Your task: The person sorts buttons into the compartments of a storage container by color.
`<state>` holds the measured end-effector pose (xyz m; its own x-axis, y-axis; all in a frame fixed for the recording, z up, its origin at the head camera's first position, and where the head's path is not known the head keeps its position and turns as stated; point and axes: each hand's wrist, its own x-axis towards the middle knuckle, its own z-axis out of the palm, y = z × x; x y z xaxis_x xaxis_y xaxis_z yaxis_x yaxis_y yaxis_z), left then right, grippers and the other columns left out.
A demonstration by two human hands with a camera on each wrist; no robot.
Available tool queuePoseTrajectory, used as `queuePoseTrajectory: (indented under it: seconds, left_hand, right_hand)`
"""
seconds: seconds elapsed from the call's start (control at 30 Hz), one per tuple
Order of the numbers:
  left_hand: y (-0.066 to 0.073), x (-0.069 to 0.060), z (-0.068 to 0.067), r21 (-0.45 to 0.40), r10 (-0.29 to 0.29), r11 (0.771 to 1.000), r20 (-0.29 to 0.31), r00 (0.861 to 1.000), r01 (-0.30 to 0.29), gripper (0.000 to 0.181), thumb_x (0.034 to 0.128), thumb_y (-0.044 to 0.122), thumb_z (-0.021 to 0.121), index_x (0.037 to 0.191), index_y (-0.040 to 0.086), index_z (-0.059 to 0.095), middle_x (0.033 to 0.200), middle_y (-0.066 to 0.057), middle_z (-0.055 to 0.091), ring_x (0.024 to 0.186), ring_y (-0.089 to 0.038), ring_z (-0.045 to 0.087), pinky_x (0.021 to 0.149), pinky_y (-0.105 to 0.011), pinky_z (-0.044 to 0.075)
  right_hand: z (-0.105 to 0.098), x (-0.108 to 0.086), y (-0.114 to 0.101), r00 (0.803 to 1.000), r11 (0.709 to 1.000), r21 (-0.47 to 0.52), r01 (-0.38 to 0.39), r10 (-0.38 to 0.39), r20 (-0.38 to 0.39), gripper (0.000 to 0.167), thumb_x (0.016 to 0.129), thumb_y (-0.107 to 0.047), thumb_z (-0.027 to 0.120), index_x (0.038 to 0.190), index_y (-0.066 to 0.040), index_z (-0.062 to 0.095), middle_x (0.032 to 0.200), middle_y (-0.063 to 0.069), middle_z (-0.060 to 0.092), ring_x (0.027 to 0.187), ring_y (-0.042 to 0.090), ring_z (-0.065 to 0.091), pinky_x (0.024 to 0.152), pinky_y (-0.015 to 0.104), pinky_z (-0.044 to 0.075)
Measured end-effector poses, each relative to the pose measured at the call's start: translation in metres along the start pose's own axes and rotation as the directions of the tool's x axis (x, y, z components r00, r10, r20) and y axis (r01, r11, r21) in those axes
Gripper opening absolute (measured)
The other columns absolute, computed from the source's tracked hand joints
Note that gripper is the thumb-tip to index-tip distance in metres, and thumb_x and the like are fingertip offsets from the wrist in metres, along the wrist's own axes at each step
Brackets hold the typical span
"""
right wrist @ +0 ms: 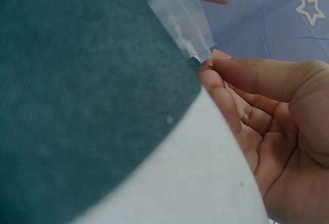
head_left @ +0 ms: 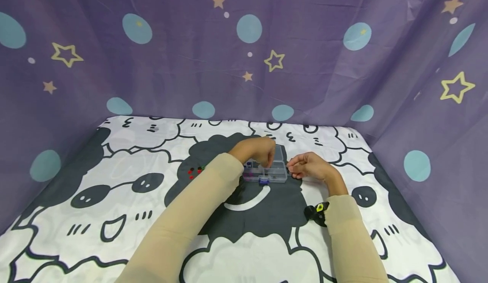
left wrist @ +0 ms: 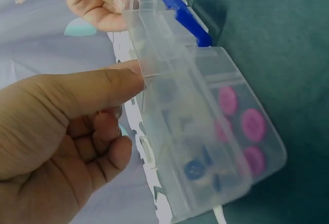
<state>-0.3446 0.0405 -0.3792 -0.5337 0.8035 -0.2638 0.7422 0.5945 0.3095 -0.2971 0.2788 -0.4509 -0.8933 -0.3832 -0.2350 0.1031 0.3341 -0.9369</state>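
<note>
A clear compartment box (head_left: 274, 176) with a blue latch (head_left: 264, 181) lies on the dark patch of the cloth, its lid (head_left: 279, 152) raised at the back. My left hand (head_left: 261, 151) reaches over it, thumb and forefinger pinching a clear plastic edge in the left wrist view. Pink buttons (left wrist: 253, 125) and small blue pieces (left wrist: 194, 169) show through the plastic. My right hand (head_left: 310, 166) is at the box's right end; in the right wrist view, its thumb and forefinger (right wrist: 208, 69) pinch at the corner, with a small dark spot between them, unclear.
Small red pieces (head_left: 191, 172) and dark ones lie on the cloth left of the box, partly beside the left sleeve (head_left: 206, 194). A black item with a yellow mark (head_left: 319, 207) is by the right sleeve. A purple curtain (head_left: 190, 62) stands behind.
</note>
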Motion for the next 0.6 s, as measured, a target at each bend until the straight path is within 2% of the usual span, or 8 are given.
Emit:
queuePoseTrajectory:
  seconds: [0.23, 0.6]
  left_hand:
    - [0.007, 0.008, -0.004, 0.092, -0.045, 0.995, 0.055, 0.997, 0.040, 0.015, 0.0818, -0.002, 0.077, 0.078, 0.012, 0.083, 0.068, 0.009, 0.071, 0.066, -0.009, 0.059, 0.063, -0.025, 0.050]
    - [0.009, 0.014, 0.000, 0.144, -0.074, 0.987, 0.027, 0.997, 0.069, 0.019, 0.0810, 0.002, 0.077, 0.069, 0.016, 0.078, 0.068, 0.008, 0.070, 0.065, -0.010, 0.060, 0.061, -0.026, 0.050]
  right_hand:
    - [0.001, 0.001, -0.001, 1.000, 1.000, -0.002, -0.010, 0.010, -0.017, 0.020, 0.097, 0.002, 0.064, 0.114, 0.011, 0.066, 0.089, 0.005, 0.074, 0.075, 0.015, 0.069, 0.072, 0.030, 0.059]
    - [-0.001, -0.001, -0.003, 1.000, 1.000, 0.004, -0.004, 0.004, -0.006, 0.024, 0.097, 0.002, 0.064, 0.118, 0.015, 0.063, 0.090, 0.005, 0.073, 0.076, 0.014, 0.068, 0.072, 0.028, 0.059]
